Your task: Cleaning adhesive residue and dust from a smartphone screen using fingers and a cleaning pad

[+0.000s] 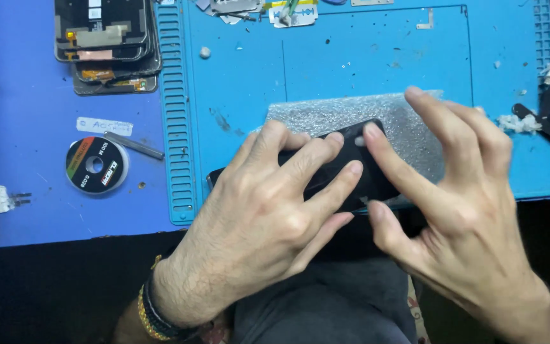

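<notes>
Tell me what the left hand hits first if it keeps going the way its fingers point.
Likely the right hand's index finger: the left hand points up-right across the black phone, fingertips nearly meeting it. Depth is unclear.

Bare blue mat beyond; phone stack and spool crowd left.

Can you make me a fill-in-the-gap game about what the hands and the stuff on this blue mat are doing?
1. Both hands, the left hand and the right hand, touch a flat ____ phone.
2. Under the phone lies a sheet of ____ wrap.
3. The round spool lies to the ____ of the hands.
4. The left wrist wears a ____.

Missing words: black; bubble; left; bracelet
</notes>
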